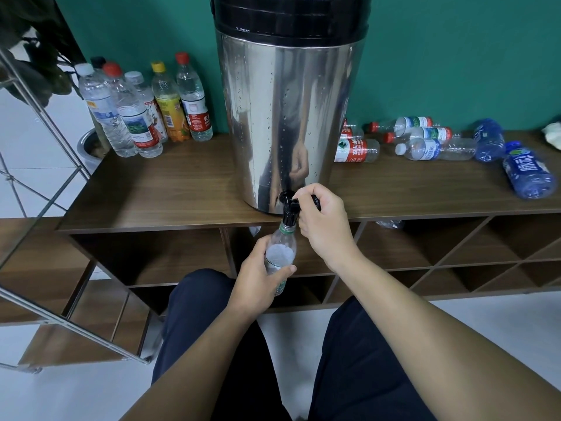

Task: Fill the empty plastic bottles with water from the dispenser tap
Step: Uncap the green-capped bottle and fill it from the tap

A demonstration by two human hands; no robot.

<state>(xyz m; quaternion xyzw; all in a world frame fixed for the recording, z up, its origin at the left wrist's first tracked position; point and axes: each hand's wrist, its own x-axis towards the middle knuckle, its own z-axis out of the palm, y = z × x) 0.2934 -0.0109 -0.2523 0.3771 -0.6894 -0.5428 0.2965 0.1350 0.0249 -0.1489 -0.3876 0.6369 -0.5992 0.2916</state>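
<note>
A tall steel dispenser (pixel 288 117) with a black lid stands on the wooden shelf top (pixel 170 189). Its black tap (pixel 290 208) juts over the front edge. My right hand (pixel 326 220) grips the tap's black lever. Below it, my left hand (pixel 258 278) holds a clear uncapped plastic bottle (pixel 280 250) upright, its green-ringed neck right under the spout. Several capped bottles (pixel 142 110) stand upright at the back left. Several bottles (pixel 425 141) lie on their sides to the dispenser's right, two of them blue (pixel 528 171).
A green wall runs behind the shelf. Open wooden cubbies (pixel 455 253) sit under the top. A metal rack frame (pixel 45 147) slants along the left, with a plant pot (pixel 88 147) behind it. My knees in dark trousers are at the bottom of the view.
</note>
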